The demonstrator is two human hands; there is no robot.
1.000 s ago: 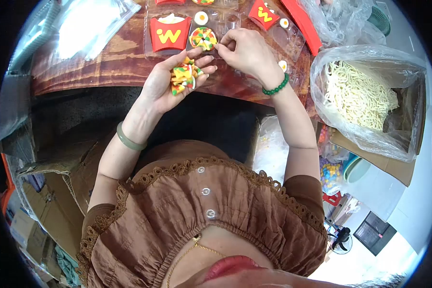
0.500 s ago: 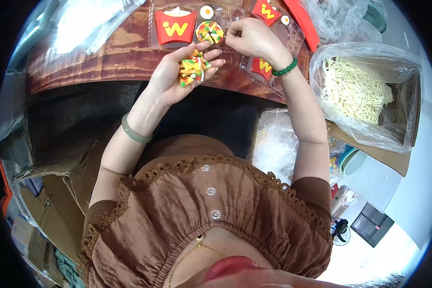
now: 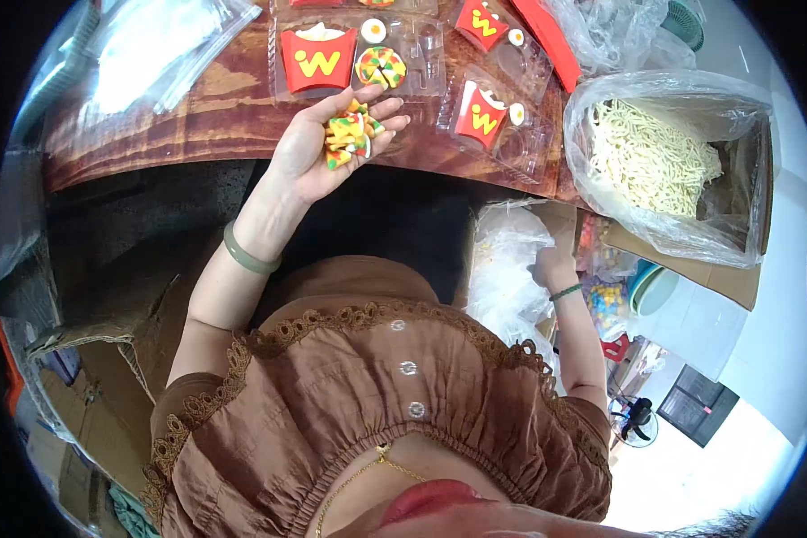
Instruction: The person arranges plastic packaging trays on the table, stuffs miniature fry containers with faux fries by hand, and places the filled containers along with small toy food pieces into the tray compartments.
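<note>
Palm up at the table's front edge, my left hand (image 3: 309,148) cups several small toy pizza slices (image 3: 351,134) in yellow, red, green and white. Just beyond its fingertips lies a clear plastic tray (image 3: 426,76) with a red fries box (image 3: 317,59), a small fried egg (image 3: 374,31) and a round pizza of slices (image 3: 381,68). My right hand (image 3: 556,267) is low on the right, at a clear plastic bag (image 3: 507,269) in a carton below the table. Its fingers are hidden, so what they hold does not show.
More clear trays hold a red fries box (image 3: 481,115) and a fried egg (image 3: 516,114). To the right stands a lined carton (image 3: 758,179) of pale strands (image 3: 655,161). Plastic bags (image 3: 166,54) lie at the left of the wooden table (image 3: 197,134). An opened carton (image 3: 108,394) stands lower left.
My right hand has gone from above the trays down to the bag below the table. My left hand still holds the slices, nearly in place. The view has shifted slightly.
</note>
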